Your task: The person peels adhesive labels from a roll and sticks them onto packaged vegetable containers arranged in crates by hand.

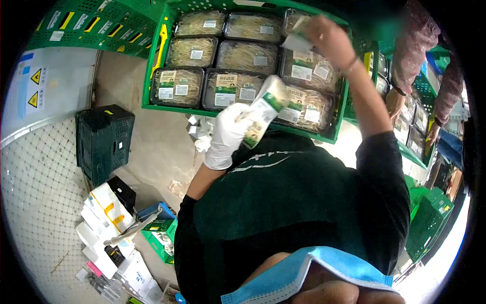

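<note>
My left hand (228, 133), in a white glove, is closed around a stack of printed paper labels (268, 105) in front of the crate's near edge. My bare right hand (331, 43) is over the far right part of the green crate (238, 112), its fingers closed on a single label (296, 41) above a pack. Several clear-lidded black trays of pale sprouts (247, 57) fill the crate in rows. The front-row packs, such as the left one (177, 87), carry a green-and-brown label beside a small white sticker; some farther packs show only the white sticker.
On the right, another person's hands (395, 104) are over a second green crate (412, 154) of similar packs. Dark stacked crates (105, 142) stand on the floor at left. White boxes (109, 210) and a green basket (161, 243) lie lower left. Crumpled white paper (203, 137) is beside my left hand.
</note>
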Available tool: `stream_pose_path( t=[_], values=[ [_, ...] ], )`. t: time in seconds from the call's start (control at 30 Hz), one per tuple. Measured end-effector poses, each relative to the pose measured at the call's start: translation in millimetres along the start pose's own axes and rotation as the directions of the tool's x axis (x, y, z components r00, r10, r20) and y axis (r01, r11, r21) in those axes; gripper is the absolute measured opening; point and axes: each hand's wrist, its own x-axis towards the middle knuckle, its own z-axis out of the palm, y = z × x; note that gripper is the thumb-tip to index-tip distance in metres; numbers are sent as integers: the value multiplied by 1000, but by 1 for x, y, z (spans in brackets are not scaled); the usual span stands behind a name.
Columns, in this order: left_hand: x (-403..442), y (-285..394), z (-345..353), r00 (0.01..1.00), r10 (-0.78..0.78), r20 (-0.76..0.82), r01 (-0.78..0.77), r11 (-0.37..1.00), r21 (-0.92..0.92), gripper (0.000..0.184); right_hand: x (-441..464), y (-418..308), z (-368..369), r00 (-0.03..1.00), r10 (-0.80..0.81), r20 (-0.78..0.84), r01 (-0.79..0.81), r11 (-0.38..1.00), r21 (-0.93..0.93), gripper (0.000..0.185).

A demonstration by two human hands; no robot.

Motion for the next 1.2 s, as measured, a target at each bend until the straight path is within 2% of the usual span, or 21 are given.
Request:
stream_pose_path(
  t=[0.03,0.13,0.17,0.27,0.33,0.37,0.4,0.47,0.53,0.57,0.6,0.63,0.73,0.77,0.8,0.87,0.93,1.0,1.07,1.1,1.2],
  values=[
    [-2,-2,-11,999,-52,-16,53,998,19,11,20,37,9,996,-54,69,62,991,-121,27],
    [-10,-15,-36,956,-244,-163,188,935,-300,9,43,83,53,931,171,323,16,864,-503,36],
    [-14,-14,-44,953,-248,-176,187,934,-304,9,38,85,63,931,158,329,28,867,-497,36],
    [-21,-14,-61,930,-331,-158,239,874,-422,11,26,74,74,961,242,132,-111,777,-619,51],
    [-22,-20,-65,977,-167,-134,99,909,-406,16,18,48,69,981,180,-76,-187,749,-636,53],
    [-20,-22,-65,990,-104,-93,51,890,-453,22,16,29,65,956,273,109,-222,913,-342,52],
    [-15,-10,-63,989,-144,-38,109,874,-474,25,12,-4,59,905,290,312,-299,954,-17,52],
    [-7,-9,-65,1000,-6,-6,3,921,-390,24,-18,-70,59,871,-27,491,-314,738,597,45],
    [-2,-15,-81,998,-54,-20,41,910,-412,24,-20,-135,41,871,-263,414,-139,677,723,31],
    [0,-6,-97,992,-68,108,72,997,-38,26,-20,-149,43,874,-258,413,-109,723,682,26],
    [2,-3,-113,965,-132,224,49,938,344,27,-20,-163,47,878,-249,409,-80,766,638,22],
    [4,-18,-124,953,-114,281,5,933,360,25,-21,-176,50,875,-258,409,-102,728,678,19],
    [8,-4,-128,981,142,135,-105,962,-252,28,-22,-214,65,872,-214,441,-163,722,673,16],
    [5,1,-141,975,-35,219,105,943,-316,28,-19,-228,66,839,-124,529,-270,751,603,15],
    [6,-7,-154,971,155,181,-148,988,-52,23,-14,-239,71,838,-116,533,-275,755,596,15],
    [3,-18,-184,988,-4,157,-33,972,233,19,-6,-258,81,892,-51,450,-238,791,563,15],
    [1,-36,-209,983,15,184,-33,995,96,25,2,-278,93,883,-45,467,-255,790,558,14],
    [3,-43,-225,978,27,209,-18,999,-45,32,3,-294,112,905,-183,384,-110,771,627,12],
    [13,-28,-238,885,458,86,-457,889,-33,51,12,-310,118,890,-166,425,-149,774,615,10],
    [7,-24,-249,943,203,266,-190,979,-73,62,17,-314,123,903,-225,365,-51,789,613,10],
    [7,-44,-259,983,98,158,-53,962,-269,58,42,-310,133,934,-256,248,109,868,484,8]
  ],
)
